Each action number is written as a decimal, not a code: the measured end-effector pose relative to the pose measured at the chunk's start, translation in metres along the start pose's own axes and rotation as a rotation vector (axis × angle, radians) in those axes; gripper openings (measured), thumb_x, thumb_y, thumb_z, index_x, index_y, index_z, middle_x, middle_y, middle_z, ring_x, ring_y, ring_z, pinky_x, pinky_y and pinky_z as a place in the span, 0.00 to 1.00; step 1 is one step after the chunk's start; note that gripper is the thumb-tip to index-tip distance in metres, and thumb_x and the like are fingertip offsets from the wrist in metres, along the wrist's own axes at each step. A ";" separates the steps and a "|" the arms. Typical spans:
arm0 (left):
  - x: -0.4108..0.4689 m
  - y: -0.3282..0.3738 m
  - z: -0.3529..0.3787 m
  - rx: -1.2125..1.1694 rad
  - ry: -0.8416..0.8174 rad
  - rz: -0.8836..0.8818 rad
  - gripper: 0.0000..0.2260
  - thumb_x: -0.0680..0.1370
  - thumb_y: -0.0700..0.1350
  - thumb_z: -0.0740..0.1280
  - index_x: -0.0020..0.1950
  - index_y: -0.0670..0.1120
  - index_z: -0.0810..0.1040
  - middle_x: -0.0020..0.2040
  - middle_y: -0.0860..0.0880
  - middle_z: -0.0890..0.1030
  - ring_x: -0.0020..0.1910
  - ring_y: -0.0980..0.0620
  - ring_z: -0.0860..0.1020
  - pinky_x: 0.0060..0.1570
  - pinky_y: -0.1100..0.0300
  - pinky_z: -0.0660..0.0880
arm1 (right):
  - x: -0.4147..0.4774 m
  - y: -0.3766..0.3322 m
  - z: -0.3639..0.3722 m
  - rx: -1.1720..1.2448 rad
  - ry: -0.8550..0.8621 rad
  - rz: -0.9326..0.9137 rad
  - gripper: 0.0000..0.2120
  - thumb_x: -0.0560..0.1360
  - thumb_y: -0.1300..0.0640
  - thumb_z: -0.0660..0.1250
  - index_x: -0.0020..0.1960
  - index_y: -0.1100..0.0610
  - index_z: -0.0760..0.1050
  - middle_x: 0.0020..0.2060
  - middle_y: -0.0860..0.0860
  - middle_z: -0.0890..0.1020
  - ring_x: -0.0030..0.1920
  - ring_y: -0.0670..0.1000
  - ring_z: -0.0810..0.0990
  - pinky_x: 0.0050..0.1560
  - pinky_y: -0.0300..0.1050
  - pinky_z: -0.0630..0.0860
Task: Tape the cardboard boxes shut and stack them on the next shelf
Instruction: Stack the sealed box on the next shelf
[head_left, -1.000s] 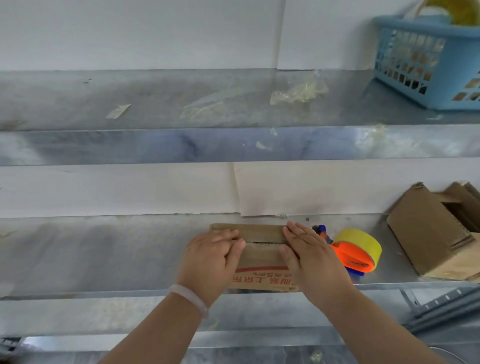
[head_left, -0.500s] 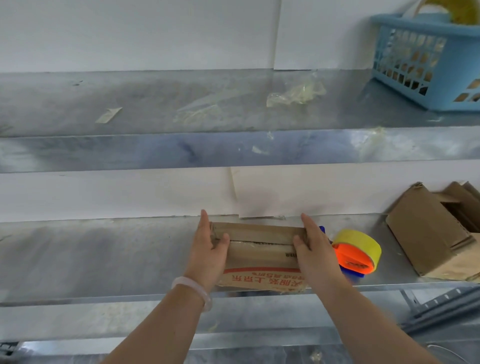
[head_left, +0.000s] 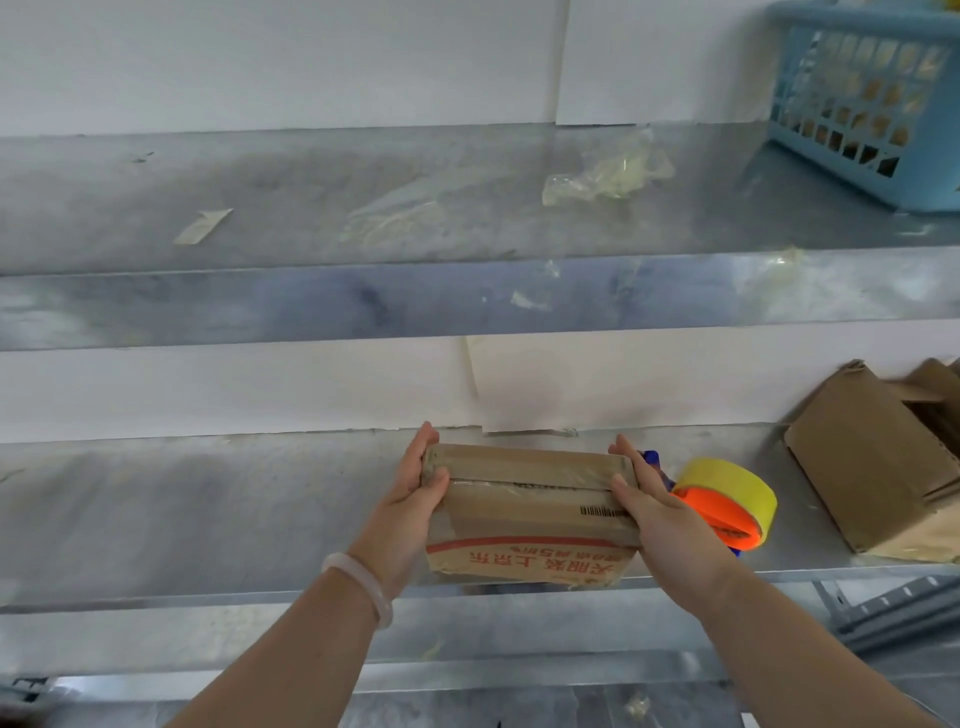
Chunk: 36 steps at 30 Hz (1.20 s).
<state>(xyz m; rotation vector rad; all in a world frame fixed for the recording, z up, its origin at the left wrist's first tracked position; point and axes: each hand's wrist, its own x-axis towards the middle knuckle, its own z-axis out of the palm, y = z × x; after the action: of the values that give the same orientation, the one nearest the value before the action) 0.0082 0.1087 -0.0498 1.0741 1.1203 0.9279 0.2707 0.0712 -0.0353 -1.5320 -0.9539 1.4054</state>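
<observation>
The scene is lit by soft, even, cool-toned light, and the white wall (head_left: 260, 62) is rendered bright. Only a faint shadow is cast beneath the cardboard box (head_left: 530, 525) held between the left hand (head_left: 408, 514) and the right hand (head_left: 662, 519). A softer one is seen under the blue basket (head_left: 872, 109) far above the right hand. A dull, mottled sheen is reflected by the upper shelf (head_left: 363, 306) above the hands. Shelf edges are bowed by the wide lens towards the frame's sides. Fine detail is smeared throughout, and the open carton (head_left: 872, 467) right of the right hand is slightly blurred.
</observation>
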 end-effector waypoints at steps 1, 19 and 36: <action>-0.003 0.000 0.000 0.025 -0.014 -0.001 0.14 0.80 0.54 0.60 0.64 0.69 0.68 0.59 0.61 0.78 0.53 0.62 0.80 0.44 0.69 0.77 | 0.000 0.001 -0.001 0.004 -0.002 -0.008 0.24 0.82 0.50 0.59 0.74 0.34 0.58 0.67 0.34 0.68 0.58 0.37 0.73 0.52 0.35 0.71; -0.081 -0.007 -0.012 0.138 0.252 0.221 0.30 0.59 0.59 0.81 0.58 0.61 0.75 0.60 0.56 0.80 0.61 0.56 0.77 0.49 0.61 0.79 | -0.010 -0.017 0.010 -0.225 0.132 -0.219 0.13 0.79 0.53 0.65 0.62 0.42 0.74 0.49 0.35 0.77 0.44 0.28 0.76 0.34 0.26 0.72; -0.227 -0.004 -0.167 0.098 1.054 0.327 0.24 0.63 0.51 0.77 0.54 0.58 0.71 0.55 0.56 0.78 0.53 0.67 0.77 0.39 0.76 0.74 | -0.015 -0.016 0.258 -0.419 -0.385 -0.504 0.18 0.77 0.48 0.66 0.66 0.37 0.70 0.65 0.40 0.74 0.63 0.42 0.74 0.58 0.36 0.68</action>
<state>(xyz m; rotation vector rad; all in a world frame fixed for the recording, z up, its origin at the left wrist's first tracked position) -0.2001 -0.0775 -0.0171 0.8379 1.8746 1.8185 0.0124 0.0837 -0.0230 -1.1848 -1.8202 1.1906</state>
